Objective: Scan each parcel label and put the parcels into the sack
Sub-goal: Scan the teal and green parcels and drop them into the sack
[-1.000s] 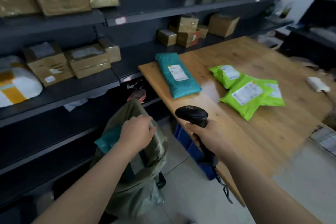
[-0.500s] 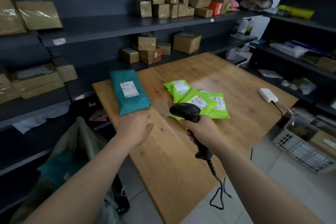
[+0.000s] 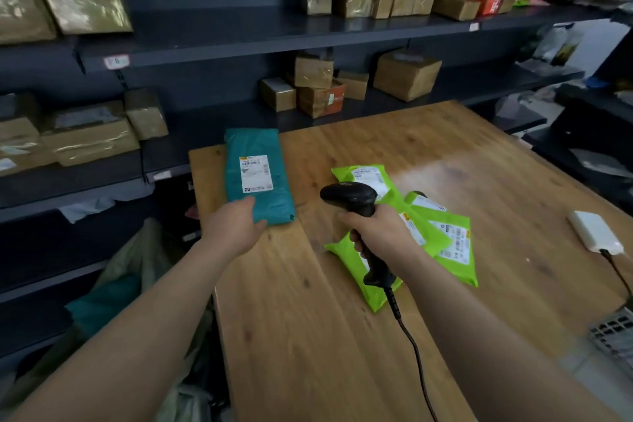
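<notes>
A teal parcel (image 3: 257, 175) lies label up at the far left of the wooden table (image 3: 342, 336). My left hand (image 3: 236, 226) grips its near end, fingers on top and thumb along the near edge. My right hand (image 3: 380, 236) holds a black corded barcode scanner (image 3: 347, 197) by the handle, its head pointing left toward the teal parcel. Under and behind that hand lie several bright green parcels (image 3: 452, 247), overlapping, labels up. The olive sack (image 3: 137, 264) stands on the floor left of the table, with a teal parcel (image 3: 102, 305) inside it.
Dark shelves (image 3: 239, 34) with taped cardboard boxes (image 3: 406, 74) run along the back and left. A white adapter (image 3: 596, 231) with a cable sits near the table's right edge. A grey basket (image 3: 613, 332) is at lower right. The scanner cable (image 3: 414, 353) trails across the near table.
My left hand left the sack mouth, swung right over the table and reached the teal parcel's near end. The view turned from the sack to the table. My right hand kept the scanner.
</notes>
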